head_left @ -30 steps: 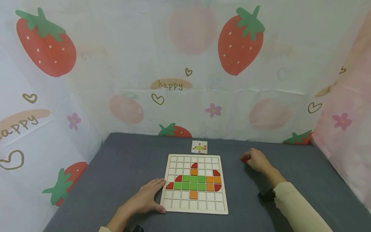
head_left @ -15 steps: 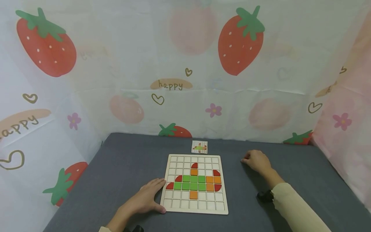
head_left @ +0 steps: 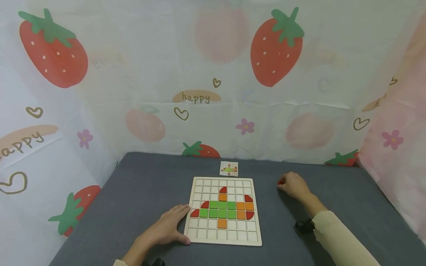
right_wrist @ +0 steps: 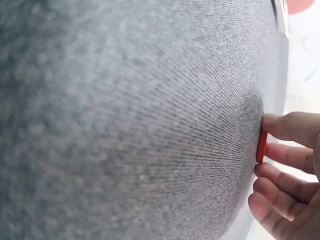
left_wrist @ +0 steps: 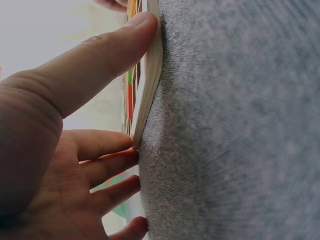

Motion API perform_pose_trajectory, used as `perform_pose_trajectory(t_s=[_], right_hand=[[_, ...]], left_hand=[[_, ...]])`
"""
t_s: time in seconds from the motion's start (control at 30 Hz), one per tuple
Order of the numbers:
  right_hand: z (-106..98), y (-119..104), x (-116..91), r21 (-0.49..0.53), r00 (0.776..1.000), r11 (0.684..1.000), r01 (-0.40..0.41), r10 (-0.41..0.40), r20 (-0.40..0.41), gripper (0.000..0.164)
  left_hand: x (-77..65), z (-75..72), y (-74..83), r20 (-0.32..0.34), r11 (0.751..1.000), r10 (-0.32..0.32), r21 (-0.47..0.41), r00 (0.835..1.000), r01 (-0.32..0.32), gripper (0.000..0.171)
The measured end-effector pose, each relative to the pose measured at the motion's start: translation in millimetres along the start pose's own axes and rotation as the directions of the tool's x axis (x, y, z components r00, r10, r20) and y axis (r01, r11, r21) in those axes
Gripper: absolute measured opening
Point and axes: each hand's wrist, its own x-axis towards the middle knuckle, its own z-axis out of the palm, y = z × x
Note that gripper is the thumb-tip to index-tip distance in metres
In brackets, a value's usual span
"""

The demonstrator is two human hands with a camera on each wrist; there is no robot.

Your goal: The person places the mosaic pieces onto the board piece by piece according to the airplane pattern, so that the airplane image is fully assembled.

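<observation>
A wooden grid board (head_left: 212, 235) lies on the grey cloth, with green and orange square tiles and red quarter-round tiles in its cells. At its left side is my left hand (head_left: 168, 226), fingers outstretched. In the left wrist view the thumb (left_wrist: 117, 50) rests on the board's edge and a fingertip touches its corner. My right hand (head_left: 295, 184) is well to the right of the board. It pinches a red tile (right_wrist: 262, 144) by its ends, low against the cloth. Most of that tile is hidden by the hand in the head view.
A small card (head_left: 229, 169) printed with a coloured grid pattern lies just behind the board. A white curtain (head_left: 149, 55) with strawberries stands around the back and sides of the grey-covered table (head_left: 146, 177). Dark wrist straps show at both wrists.
My right hand has shifted slightly toward me and turned a little. The red tile in its fingers slipped from sight midway and shows again now. The left hand and board have stayed still.
</observation>
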Motion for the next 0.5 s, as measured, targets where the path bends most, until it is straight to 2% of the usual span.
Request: perform_pose_trajectory(t_s=[0.3,0.5], right_hand=[[-1.0,-3.6,-2.3,-0.019,0.995,0.995,0.097,-0.097,-0.017,0.024],[-5.8,-16.7,-6.7,0.001,0.989,0.989,0.146,-0.146,-0.024,0.020]], left_hand=[[-0.8,-0.9,1.8,-0.005,1.000,-0.001,-0.005,1.000,0.001,0.100],[-0.9,-0.8,2.0,-0.012,1.000,0.005,-0.006,1.000,-0.005,0.100]])
